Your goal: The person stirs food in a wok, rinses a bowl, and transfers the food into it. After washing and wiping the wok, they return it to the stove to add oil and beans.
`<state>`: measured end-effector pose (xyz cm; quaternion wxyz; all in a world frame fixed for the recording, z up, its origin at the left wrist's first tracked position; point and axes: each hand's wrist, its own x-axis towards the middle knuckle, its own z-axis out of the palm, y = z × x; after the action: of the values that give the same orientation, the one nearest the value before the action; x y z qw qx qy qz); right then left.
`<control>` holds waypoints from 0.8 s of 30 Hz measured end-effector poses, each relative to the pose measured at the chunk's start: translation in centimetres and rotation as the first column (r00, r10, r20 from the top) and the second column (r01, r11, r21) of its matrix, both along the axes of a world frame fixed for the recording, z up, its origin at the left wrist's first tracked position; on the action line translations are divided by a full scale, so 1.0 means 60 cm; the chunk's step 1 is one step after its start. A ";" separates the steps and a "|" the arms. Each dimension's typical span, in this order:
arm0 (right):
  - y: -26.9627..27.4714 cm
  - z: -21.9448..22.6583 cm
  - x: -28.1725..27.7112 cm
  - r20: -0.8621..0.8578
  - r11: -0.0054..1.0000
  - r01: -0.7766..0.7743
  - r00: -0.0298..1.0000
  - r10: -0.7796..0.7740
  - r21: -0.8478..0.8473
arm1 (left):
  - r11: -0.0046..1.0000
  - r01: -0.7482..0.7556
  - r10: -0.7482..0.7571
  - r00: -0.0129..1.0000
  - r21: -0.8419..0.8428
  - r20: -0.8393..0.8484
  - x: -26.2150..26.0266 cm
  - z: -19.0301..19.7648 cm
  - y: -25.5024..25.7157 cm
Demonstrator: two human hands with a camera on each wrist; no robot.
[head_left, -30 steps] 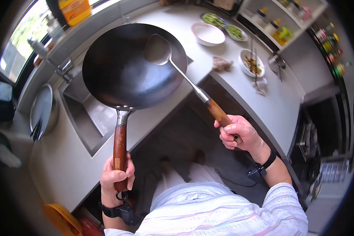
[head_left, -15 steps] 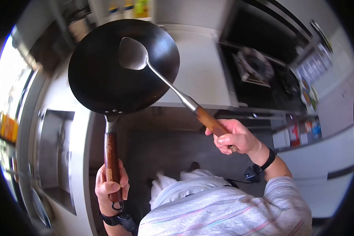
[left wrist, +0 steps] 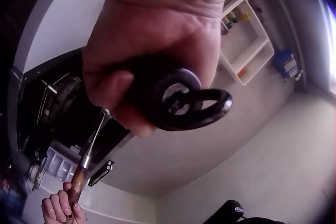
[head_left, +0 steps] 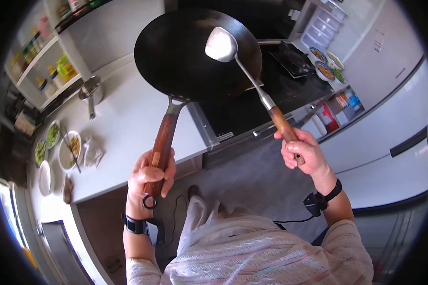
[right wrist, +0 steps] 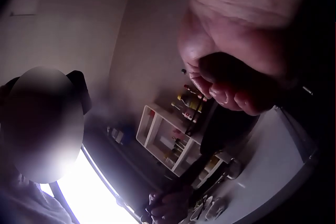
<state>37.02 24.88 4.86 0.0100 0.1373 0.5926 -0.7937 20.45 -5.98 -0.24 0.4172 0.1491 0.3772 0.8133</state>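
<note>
Wok and spatula held up over the stove.

The left hand (head_left: 150, 178) is wrapped around the wooden handle of the wok (head_left: 197, 52), whose dark bowl hangs well ahead of the fist, above the black stove (head_left: 252, 102). The right hand (head_left: 303, 153) clasps the wooden end of the spatula (head_left: 245, 66); its metal blade lies inside the wok, far from the fingers.
</note>
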 end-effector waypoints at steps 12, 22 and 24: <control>0.091 0.008 -0.124 0.133 0.953 0.291 0.945 -0.300 0.078 | 0.945 0.323 -0.328 0.935 0.055 0.133 -0.255 -0.048 0.160; 0.152 0.010 -0.176 0.237 0.944 0.328 0.915 -0.326 0.031 | 0.899 0.429 -0.438 0.872 0.090 0.217 -0.345 -0.057 0.184; 0.180 0.019 -0.185 0.277 0.957 0.287 0.917 -0.286 0.037 | 0.884 0.458 -0.467 0.857 0.094 0.219 -0.362 -0.052 0.184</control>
<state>25.94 35.66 6.01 -0.0224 0.3331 0.5569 -0.7605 -1.28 5.06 -3.38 0.6388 0.1457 0.2627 0.7083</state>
